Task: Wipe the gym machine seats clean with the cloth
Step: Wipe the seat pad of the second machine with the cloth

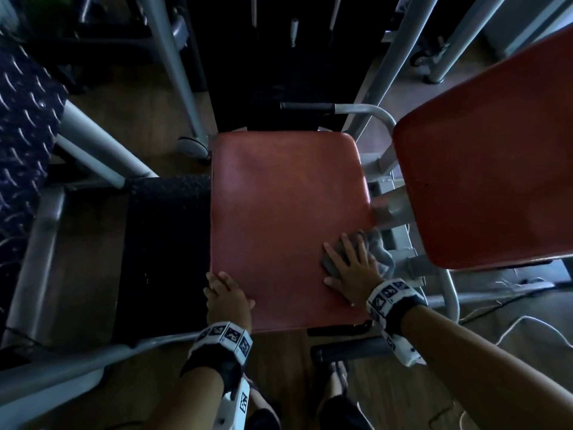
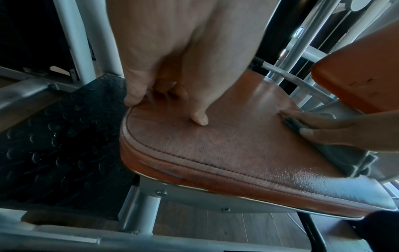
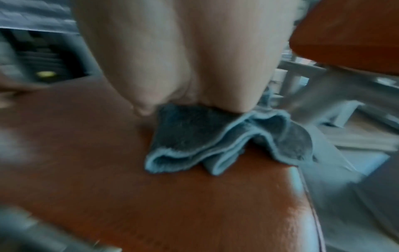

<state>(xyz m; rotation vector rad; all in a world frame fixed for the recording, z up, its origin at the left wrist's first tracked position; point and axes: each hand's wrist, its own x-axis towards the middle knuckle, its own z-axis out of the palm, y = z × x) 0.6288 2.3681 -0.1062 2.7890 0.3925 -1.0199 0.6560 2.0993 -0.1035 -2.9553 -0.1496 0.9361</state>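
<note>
**Red vinyl seat under the cloth, one hand steadying the pad**

Red-brown vinyl covers the seat (image 1: 288,225), a padded square on a grey steel frame (image 2: 149,202). The right hand (image 1: 350,265) lies flat on the grey-blue cloth (image 3: 194,136), fingers spread and straight, pressing the bunched fabric onto the pad at its near right corner. Part of the cloth spills past the right edge of the seat, so the stroke seems to be working that margin. Pressing with the whole palm rather than pinching the cloth likely spreads the pressure and keeps more fabric in contact with the vinyl.

The left hand (image 1: 228,293) sits at the near left corner of the same seat. Its fingers bend over the left edge while the thumb presses down on the top; it holds the pad's edge, probably to brace the body and keep the seat from shifting under the wiping.

To the right, raised and tilted, stands a second red pad (image 1: 490,150); it looks untouched by the cloth at this moment. A black ribbed footplate (image 2: 62,136) lies left of the seat.
</note>
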